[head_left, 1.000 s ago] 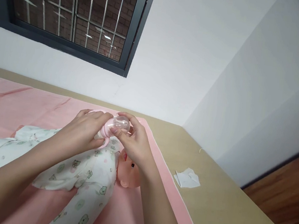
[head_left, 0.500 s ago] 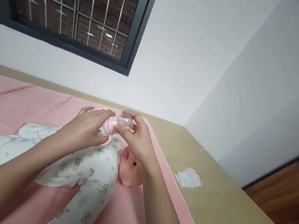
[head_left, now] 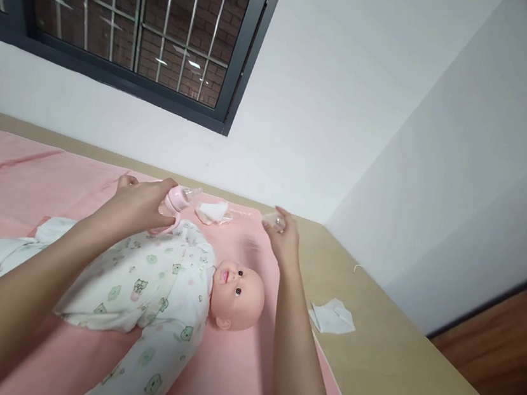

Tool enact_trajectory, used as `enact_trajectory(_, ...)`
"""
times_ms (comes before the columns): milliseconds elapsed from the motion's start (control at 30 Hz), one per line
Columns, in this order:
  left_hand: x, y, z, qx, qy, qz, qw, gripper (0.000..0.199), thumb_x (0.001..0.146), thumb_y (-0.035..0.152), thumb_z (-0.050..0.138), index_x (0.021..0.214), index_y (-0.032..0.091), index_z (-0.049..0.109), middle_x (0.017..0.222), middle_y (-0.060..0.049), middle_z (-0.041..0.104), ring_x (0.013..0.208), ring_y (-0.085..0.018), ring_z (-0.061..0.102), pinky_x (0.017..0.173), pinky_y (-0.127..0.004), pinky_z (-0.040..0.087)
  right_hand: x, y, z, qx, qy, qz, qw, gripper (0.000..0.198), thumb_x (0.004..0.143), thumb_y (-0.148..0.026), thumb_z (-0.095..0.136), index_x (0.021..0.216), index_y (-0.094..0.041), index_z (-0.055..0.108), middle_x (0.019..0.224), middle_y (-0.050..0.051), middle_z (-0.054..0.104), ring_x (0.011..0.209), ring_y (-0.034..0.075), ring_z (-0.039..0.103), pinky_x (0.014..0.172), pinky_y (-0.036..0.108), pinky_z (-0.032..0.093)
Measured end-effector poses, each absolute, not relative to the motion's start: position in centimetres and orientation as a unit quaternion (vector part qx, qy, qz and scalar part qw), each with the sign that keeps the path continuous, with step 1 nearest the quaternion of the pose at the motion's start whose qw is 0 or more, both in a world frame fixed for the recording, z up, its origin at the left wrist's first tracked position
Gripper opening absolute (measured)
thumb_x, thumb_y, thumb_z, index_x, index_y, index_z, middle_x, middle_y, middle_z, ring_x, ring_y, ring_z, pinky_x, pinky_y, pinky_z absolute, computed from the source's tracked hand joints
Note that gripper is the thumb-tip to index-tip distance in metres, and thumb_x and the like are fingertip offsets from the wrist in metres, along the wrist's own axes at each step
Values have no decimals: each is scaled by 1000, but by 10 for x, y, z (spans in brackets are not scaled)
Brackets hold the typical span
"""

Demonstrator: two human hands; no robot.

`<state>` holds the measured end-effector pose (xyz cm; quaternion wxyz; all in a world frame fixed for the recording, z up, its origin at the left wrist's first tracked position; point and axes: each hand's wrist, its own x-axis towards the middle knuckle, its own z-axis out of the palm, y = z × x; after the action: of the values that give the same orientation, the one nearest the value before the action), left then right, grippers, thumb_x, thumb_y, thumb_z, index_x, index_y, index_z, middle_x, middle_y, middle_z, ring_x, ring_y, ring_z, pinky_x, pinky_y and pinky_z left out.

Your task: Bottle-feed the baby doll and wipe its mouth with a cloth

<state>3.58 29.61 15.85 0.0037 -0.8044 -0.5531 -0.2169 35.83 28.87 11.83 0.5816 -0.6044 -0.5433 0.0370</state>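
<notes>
My left hand point(head_left: 145, 201) is wrapped round a pink baby bottle point(head_left: 177, 200), whose clear nipple points right and whose pink handle shows below my thumb. Off to the right, my right hand point(head_left: 282, 235) grips the clear bottle cap point(head_left: 276, 220), apart from the bottle. A baby doll point(head_left: 237, 293) lies on its back beneath my arms, its head to the right, dressed in a white outfit point(head_left: 175, 289) with green bear prints. My left forearm hides part of its body and legs.
The doll lies on a pink sheet point(head_left: 226, 379) over a tan surface point(head_left: 383, 353). A clear-and-white package point(head_left: 213, 212) lies beyond its shoulder. At the right is a crumpled white tissue point(head_left: 333, 316). A white wall point(head_left: 314, 101) with a barred window point(head_left: 135, 28) rises behind.
The clear cap has come off the bottle and moved right in my right hand. My left hand has shifted left with the bottle, baring the nipple. The doll's face and the package now show.
</notes>
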Motion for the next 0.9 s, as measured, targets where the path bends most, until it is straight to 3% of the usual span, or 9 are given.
enact_trajectory(133,25,317,151,-790,-575,-211,-8,38,63,30,51,100,23,48,66,-1,64,73,-30,64,90,-49,36,391,312,54,-750,-497,43,434,59,68,-17,60,127,-14,58,118,16,57,101,25,61,96,39,46)
enact_trajectory(233,14,332,146,-776,-589,-222,-36,36,65,35,52,99,24,48,82,-7,68,83,-33,64,76,-43,43,400,314,21,-793,-475,69,375,58,74,-16,53,132,-13,54,123,18,54,105,25,60,95,36,45)
enact_trajectory(333,2,349,137,-750,-619,-222,-67,40,62,36,55,101,26,49,92,-9,67,88,-34,63,65,-37,43,403,313,8,-780,-476,77,398,63,81,-35,55,139,-12,45,133,21,48,113,28,56,98,37,42)
enact_trajectory(433,-8,366,126,-727,-647,-216,-78,46,60,37,56,105,25,49,96,-11,67,88,-34,64,64,-36,43,405,316,3,-755,-477,42,447,72,86,-54,44,140,-7,40,137,25,45,115,31,54,102,40,39)
enact_trajectory(667,-24,387,112,-685,-690,-199,-119,57,64,45,57,113,19,44,104,-17,66,98,-37,63,68,-37,44,411,318,-2,-746,-445,36,495,72,87,-59,34,133,-5,44,134,28,45,121,32,50,102,40,38)
enact_trajectory(900,-34,397,93,-702,-663,-235,-111,61,68,42,50,119,10,42,103,-12,67,94,-30,66,70,-33,47,418,319,-7,-747,-411,47,520,71,85,-62,33,126,-7,48,130,27,49,120,32,51,104,42,37)
